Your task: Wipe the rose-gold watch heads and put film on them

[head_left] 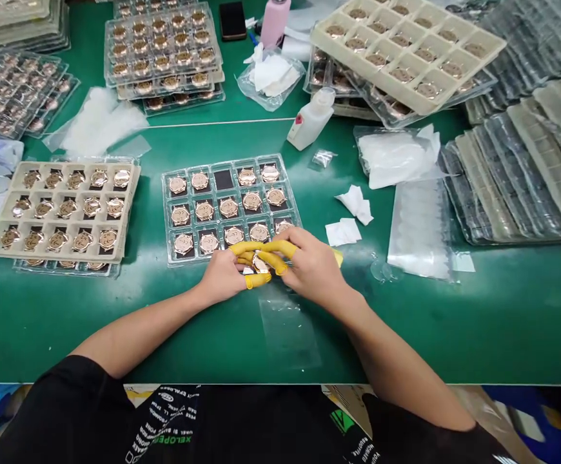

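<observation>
A rose-gold watch case [260, 263] is pinched between my two hands in front of the clear tray. My left hand [227, 274], with yellow finger cots, holds it from the left, its thumb below. On the other side, my right hand [312, 267], also in yellow finger cots, closes its fingertips on the same case. Fingers cover much of the case. Just beyond them lies a clear plastic tray [215, 224] of rose-gold watch cases; one back-row compartment [223, 180] shows only its black pad. Something yellow [338, 258] peeks out behind my right hand.
Left stands a beige tray [62, 222] of watch cases on a clear one. Further back are stacked trays [162, 48], a tilted beige tray [406, 51], a white bottle [311, 119] and a phone [233, 20]. Tissues [343, 232], plastic bags [420, 219] and leaning trays [527, 161] lie right.
</observation>
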`<state>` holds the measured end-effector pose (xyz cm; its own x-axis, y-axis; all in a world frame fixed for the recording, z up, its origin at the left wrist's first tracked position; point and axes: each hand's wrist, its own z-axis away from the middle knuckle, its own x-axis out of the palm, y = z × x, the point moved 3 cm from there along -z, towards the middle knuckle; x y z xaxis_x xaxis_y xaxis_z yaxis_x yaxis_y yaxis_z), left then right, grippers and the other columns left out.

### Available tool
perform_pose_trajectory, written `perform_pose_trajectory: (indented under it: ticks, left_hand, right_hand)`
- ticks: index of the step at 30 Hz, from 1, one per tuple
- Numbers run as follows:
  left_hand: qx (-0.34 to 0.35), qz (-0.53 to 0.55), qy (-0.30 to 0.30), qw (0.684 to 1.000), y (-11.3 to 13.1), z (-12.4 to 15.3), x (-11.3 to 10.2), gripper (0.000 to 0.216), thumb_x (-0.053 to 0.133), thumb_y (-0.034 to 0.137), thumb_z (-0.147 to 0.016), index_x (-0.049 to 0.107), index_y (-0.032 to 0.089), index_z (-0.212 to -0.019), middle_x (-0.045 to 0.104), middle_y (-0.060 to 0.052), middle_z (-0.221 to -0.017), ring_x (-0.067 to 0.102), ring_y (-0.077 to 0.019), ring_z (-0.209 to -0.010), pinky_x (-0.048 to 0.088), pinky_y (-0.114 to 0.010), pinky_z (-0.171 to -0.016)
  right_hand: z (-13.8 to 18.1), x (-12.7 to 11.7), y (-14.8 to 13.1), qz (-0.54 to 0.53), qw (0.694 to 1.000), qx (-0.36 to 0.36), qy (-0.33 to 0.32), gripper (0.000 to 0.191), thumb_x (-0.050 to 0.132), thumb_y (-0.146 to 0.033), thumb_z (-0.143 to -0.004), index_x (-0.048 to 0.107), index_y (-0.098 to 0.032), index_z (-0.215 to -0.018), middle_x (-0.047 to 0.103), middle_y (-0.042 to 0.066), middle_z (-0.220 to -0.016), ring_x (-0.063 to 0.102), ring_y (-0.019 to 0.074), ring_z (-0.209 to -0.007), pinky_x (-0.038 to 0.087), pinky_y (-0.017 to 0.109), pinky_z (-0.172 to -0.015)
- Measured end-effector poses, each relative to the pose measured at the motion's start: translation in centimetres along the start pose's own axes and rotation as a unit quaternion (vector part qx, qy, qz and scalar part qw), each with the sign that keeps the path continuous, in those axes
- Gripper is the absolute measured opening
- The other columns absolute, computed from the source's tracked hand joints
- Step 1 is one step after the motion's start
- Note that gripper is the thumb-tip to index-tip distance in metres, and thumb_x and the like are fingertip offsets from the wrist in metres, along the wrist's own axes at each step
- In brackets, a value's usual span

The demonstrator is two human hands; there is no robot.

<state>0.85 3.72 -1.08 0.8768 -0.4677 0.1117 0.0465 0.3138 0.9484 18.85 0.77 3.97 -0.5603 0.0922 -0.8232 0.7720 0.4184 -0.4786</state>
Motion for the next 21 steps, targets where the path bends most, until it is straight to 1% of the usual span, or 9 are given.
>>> perform_pose_trajectory:
  ticks: [2,6,9,13,17,21]
  left_hand:
    - [-0.002,-0.005,-0.004,1.0,0.0,0.04,0.03,0.066,0.096,0.025,-0.062,0.077,0.017,-0.125,0.082,-0.005,-0.098,0.079,-0.0176,-0.087,0.067,-0.032,-0.088]
    - [-0.006,0.009,-0.019,1.0,0.01,0.07,0.18,0.068,0.098,0.026,-0.06,0.077,0.016,-0.124,0.084,-0.008,-0.105,0.08,-0.0192,-0.092,0.066,-0.032,-0.09]
    - [-0.002,0.013,-0.008,1.0,0.01,0.08,0.12,0.068,0.098,0.026,-0.061,0.077,0.016,-0.125,0.083,-0.007,-0.102,0.079,-0.0181,-0.09,0.066,-0.031,-0.089]
    - [0.0,0.01,-0.008,1.0,0.0,0.14,0.04,0.069,0.1,0.027,-0.058,0.077,0.016,-0.122,0.083,-0.008,-0.104,0.08,-0.0196,-0.093,0.066,-0.032,-0.09]
    - [-0.003,0.016,-0.006,1.0,-0.07,0.15,0.02,0.071,0.101,0.027,-0.057,0.077,0.016,-0.123,0.083,-0.007,-0.101,0.08,-0.0193,-0.091,0.066,-0.032,-0.089]
    - [0.0,0.018,-0.01,1.0,-0.22,0.15,0.11,0.066,0.099,0.025,-0.059,0.077,0.016,-0.12,0.083,-0.007,-0.102,0.08,-0.0196,-0.09,0.067,-0.033,-0.088]
  right_hand:
    - [0.26,-0.1,0.21,-0.006,1.0,-0.006,0.016,0.022,0.056,-0.03,-0.105,0.076,-0.022,-0.105,0.074,0.01,-0.094,0.067,0.0228,-0.084,0.052,0.036,-0.07]
    - [0.69,0.01,0.04,-0.037,0.999,-0.03,0.006,0.021,0.057,-0.029,-0.105,0.076,-0.022,-0.102,0.072,0.008,-0.09,0.066,0.0205,-0.08,0.052,0.034,-0.068]
    - [0.73,-0.09,0.08,-0.015,0.999,-0.016,0.044,0.019,0.058,-0.029,-0.104,0.076,-0.022,-0.101,0.07,0.009,-0.088,0.064,0.0207,-0.079,0.051,0.034,-0.067]
    - [0.85,0.06,-0.18,-0.056,0.995,-0.069,0.054,0.013,0.062,-0.023,-0.102,0.075,-0.021,-0.103,0.067,0.006,-0.086,0.063,0.018,-0.075,0.05,0.031,-0.063]
    - [1.02,0.03,-0.01,-0.05,0.994,-0.048,0.089,0.009,0.066,-0.024,-0.101,0.074,-0.02,-0.102,0.064,0.005,-0.085,0.061,0.0166,-0.073,0.048,0.03,-0.061]
    - [1.09,0.23,-0.11,-0.076,0.993,-0.058,0.071,0.009,0.065,-0.024,-0.102,0.074,-0.021,-0.103,0.064,0.004,-0.086,0.062,0.016,-0.074,0.048,0.029,-0.06]
